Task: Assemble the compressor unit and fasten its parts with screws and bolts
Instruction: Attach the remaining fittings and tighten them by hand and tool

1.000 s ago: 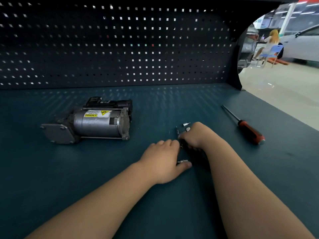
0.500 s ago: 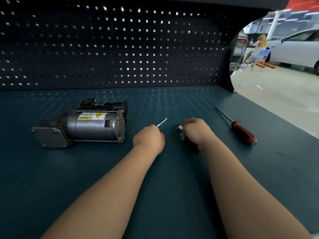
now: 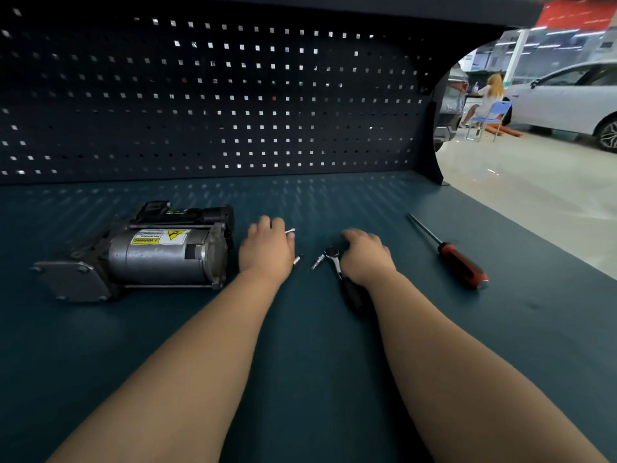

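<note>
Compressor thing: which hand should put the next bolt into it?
Probably left. The left hand holds a bolt and sits beside the compressor. The right hand is farther away, gripping the ratchet.

A single wide head-worn camera looks forward and down along both forearms, close over the surface (image 3: 317, 379), facing the pegboard (image 3: 213, 105).
</note>
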Action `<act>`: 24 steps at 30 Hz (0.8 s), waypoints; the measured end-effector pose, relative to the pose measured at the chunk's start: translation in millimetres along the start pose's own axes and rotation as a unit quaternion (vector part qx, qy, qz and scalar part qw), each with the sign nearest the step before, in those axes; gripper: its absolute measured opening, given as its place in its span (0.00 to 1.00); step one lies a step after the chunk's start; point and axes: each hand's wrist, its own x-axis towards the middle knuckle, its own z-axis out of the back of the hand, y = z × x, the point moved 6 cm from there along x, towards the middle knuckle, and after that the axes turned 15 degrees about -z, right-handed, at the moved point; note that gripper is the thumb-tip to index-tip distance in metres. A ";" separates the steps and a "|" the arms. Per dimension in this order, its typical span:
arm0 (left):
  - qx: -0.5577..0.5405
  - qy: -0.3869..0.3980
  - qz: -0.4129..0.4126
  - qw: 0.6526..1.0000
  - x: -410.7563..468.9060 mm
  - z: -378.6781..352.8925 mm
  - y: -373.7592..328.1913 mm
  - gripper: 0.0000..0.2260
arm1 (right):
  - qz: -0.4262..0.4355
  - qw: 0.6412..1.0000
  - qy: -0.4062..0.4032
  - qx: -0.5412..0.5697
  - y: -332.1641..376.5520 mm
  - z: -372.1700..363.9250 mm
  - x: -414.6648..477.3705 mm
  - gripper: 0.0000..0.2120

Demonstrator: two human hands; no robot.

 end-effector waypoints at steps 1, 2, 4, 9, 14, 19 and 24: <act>0.017 0.034 -0.018 0.999 8.6 -5.4 6.6 0.17 | 0.008 1.000 -0.003 -0.010 2.7 -2.6 3.3 0.19; 0.015 0.085 -0.019 0.996 16.5 -12.3 13.4 0.19 | 0.006 1.000 -0.012 -0.003 2.9 -3.2 6.9 0.17; -0.002 0.174 0.004 0.985 23.7 -23.1 22.9 0.20 | -0.009 0.999 -0.033 0.027 -1.1 -2.2 11.6 0.17; 0.004 0.113 0.005 0.994 20.3 -12.4 12.8 0.13 | -0.006 0.999 -0.035 0.035 1.8 1.0 14.1 0.18; -0.135 0.068 0.073 0.986 -8.6 -4.2 -6.8 0.08 | -0.005 0.997 -0.006 0.078 8.4 3.4 -2.4 0.14; -0.188 0.033 0.084 0.978 -31.2 1.2 -27.6 0.08 | -0.016 0.995 -0.006 0.097 15.3 5.6 -20.7 0.12; -0.205 -0.019 0.076 0.976 -46.3 2.0 -39.3 0.10 | -0.055 0.988 -0.021 0.146 16.3 5.6 -23.9 0.11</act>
